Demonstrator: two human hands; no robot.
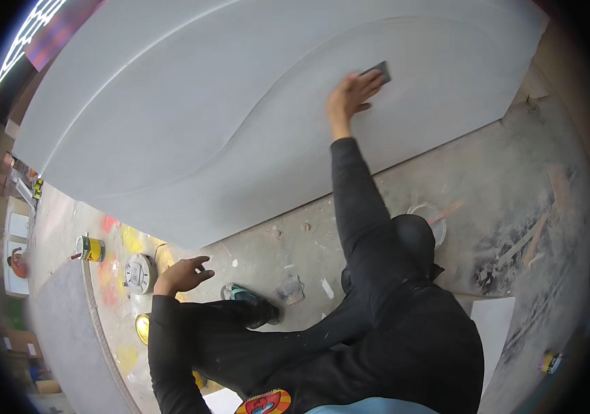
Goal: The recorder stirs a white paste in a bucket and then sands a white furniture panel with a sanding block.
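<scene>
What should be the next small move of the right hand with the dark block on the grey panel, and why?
Probably a short stroke down along the curved ridge. The right hand presses the dark block flat on the grey panel just under that ridge, at the end of its reach. The left hand hangs free above the floor.

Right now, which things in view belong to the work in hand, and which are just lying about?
In use: right hand, dark sanding block, large grey panel.
Lying about: yellow tin, round lid, white bucket, wood scraps; left hand holds nothing.
</scene>
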